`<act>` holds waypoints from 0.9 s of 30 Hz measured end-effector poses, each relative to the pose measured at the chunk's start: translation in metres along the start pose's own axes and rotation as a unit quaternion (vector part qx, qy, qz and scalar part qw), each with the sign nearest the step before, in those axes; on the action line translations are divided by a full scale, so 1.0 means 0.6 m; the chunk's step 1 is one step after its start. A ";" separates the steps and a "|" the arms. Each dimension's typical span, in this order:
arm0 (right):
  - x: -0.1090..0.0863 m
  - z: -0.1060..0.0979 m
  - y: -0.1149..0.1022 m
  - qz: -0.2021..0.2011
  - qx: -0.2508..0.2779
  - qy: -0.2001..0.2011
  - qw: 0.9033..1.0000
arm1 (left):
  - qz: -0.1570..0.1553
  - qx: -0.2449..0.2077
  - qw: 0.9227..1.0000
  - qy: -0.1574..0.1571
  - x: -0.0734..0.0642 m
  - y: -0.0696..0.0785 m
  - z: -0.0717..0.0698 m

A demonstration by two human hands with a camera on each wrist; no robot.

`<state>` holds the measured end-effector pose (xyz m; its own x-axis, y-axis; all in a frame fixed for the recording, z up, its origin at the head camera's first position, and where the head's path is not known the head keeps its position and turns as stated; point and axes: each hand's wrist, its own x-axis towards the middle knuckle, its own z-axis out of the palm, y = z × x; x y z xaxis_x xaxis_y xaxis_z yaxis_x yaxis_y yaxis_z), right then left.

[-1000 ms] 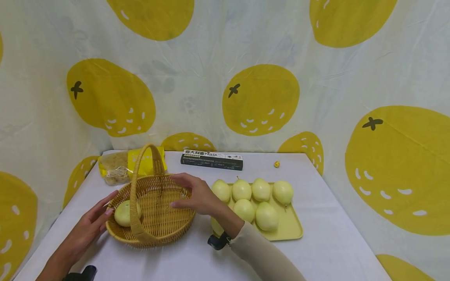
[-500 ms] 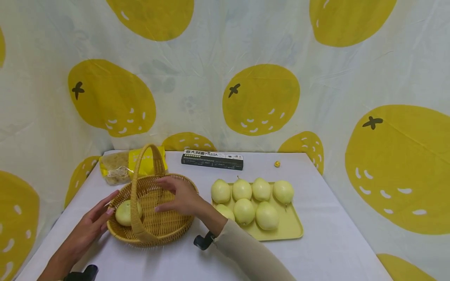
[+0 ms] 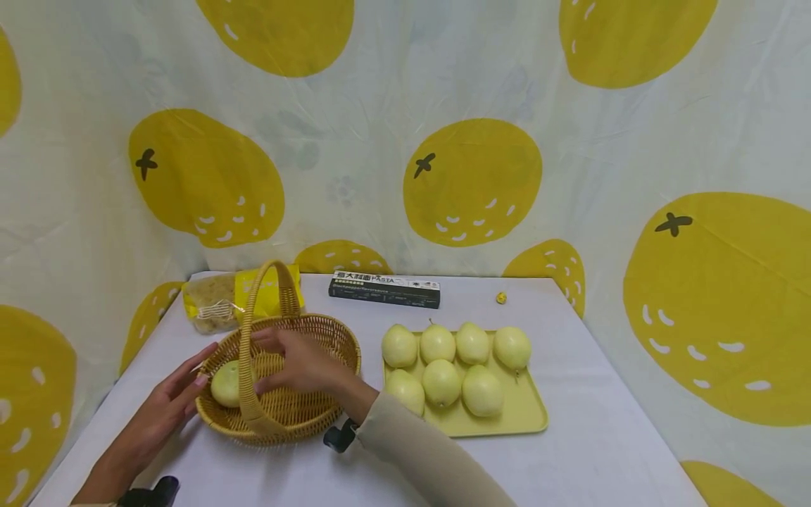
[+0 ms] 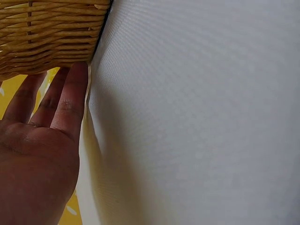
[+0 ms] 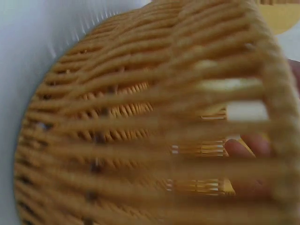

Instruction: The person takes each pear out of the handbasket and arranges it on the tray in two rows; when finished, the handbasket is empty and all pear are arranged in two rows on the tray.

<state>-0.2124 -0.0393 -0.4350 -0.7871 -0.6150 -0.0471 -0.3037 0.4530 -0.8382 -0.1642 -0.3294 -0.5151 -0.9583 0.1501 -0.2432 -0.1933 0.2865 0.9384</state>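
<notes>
A wicker basket (image 3: 304, 415) with a tall arched handle stands at the left of the table, with one pale yellow-green pear (image 3: 225, 384) in its left end. My left hand (image 3: 161, 405) rests against the basket's left side, its fingers extended along the weave, as the left wrist view also shows. Over the basket's inside, my right hand (image 3: 304, 362) reaches toward the handle and the pear, thumb and fingers spread apart with nothing between them. In the right wrist view, the basket wall (image 5: 140, 122) covers most of that hand, and only some fingertips show through the gaps.
Several more pears (image 3: 441, 382) sit on a yellow tray (image 3: 522, 415) right of the basket. Behind the basket lies a yellow bag (image 3: 215, 299) of dry food. A dark pasta box (image 3: 383, 290) and a small yellow object (image 3: 501, 298) lie near the back edge.
My right hand has moved left, deeper over the basket and closer to the pear inside. My left hand stays at the basket's left side.
</notes>
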 end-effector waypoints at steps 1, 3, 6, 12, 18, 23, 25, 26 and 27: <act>0.005 0.004 -0.001 0.005 -0.005 -0.002 1.000 | 0.000 -0.002 1.000 0.000 0.000 0.000 0.000; 0.013 0.013 -0.003 0.014 -0.011 -0.007 1.000 | 0.000 -0.009 1.000 -0.001 0.000 -0.001 0.000; 0.026 0.026 -0.004 0.005 -0.026 -0.010 1.000 | 0.000 -0.021 1.000 -0.001 -0.001 -0.003 -0.001; 0.048 0.040 -0.003 -0.039 -0.073 -0.003 0.997 | 0.001 -0.014 1.000 0.004 -0.001 -0.002 0.000; 0.064 0.044 -0.002 -0.051 -0.123 -0.017 0.991 | 0.020 -0.001 1.000 0.008 -0.003 0.000 -0.001; 0.073 0.056 -0.001 -0.042 -0.131 -0.043 0.990 | 0.027 -0.006 1.000 0.007 -0.005 0.002 -0.001; 0.076 0.062 -0.001 -0.034 -0.144 -0.050 0.988 | 0.024 -0.002 1.000 0.008 -0.005 0.003 0.001; 0.078 0.066 -0.002 -0.034 -0.154 -0.053 0.986 | 0.021 -0.001 1.000 0.010 -0.005 0.003 0.002; 0.080 0.068 -0.003 -0.031 -0.161 -0.056 0.985 | 0.018 0.002 1.000 0.011 -0.005 0.003 0.002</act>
<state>-0.2275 -0.0959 -0.4583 -0.7022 -0.7079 -0.0761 -0.5188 0.5820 -0.6262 -0.1614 -0.3281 -0.5127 -0.9690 0.1394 -0.2042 -0.1582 0.2849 0.9454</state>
